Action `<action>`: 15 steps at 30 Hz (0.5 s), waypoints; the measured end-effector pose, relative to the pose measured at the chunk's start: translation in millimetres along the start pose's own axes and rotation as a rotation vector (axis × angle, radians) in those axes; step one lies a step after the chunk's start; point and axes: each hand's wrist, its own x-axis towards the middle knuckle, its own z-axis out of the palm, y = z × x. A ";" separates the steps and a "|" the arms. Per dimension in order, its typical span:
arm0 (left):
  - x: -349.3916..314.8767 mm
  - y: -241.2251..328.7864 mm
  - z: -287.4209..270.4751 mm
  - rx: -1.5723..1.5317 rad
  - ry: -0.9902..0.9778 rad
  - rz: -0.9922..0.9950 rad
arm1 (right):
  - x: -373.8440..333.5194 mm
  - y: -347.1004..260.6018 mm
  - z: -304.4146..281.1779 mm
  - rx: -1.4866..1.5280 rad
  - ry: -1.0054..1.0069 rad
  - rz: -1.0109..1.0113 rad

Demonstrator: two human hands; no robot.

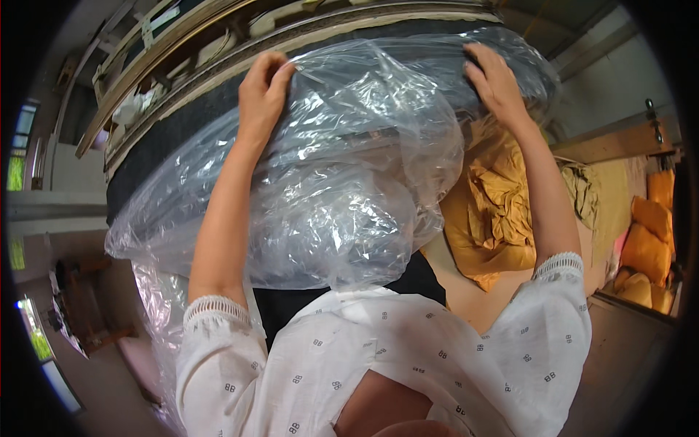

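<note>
A large sheet of clear plastic film (pixel 342 211) lies bunched and wrinkled in front of me, reaching down to my waist. With its thumb and fingers closed together, my left hand (pixel 263 95) grips the film along its far left part. My right hand (pixel 497 84) rests on the film's far right part, its fingers and thumb stretched and apart. Dark fabric (pixel 149 164) shows beneath and beside the plastic on a table-like surface. Whatever lies under the thickest folds is hard to make out through the glare.
Mustard-yellow fabric (pixel 499 197) is heaped under my right forearm. Farther right sit orange-yellow bundles (pixel 646 237). A wooden beam (pixel 611 142) juts in at the right. Long rails (pixel 182 58) run along the far side. More film (pixel 164 298) hangs down at the left.
</note>
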 end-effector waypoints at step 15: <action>-106.9 4.4 -225.3 0.579 -0.074 -0.282 | -14.5 -70.4 7.9 -0.012 -0.114 -0.126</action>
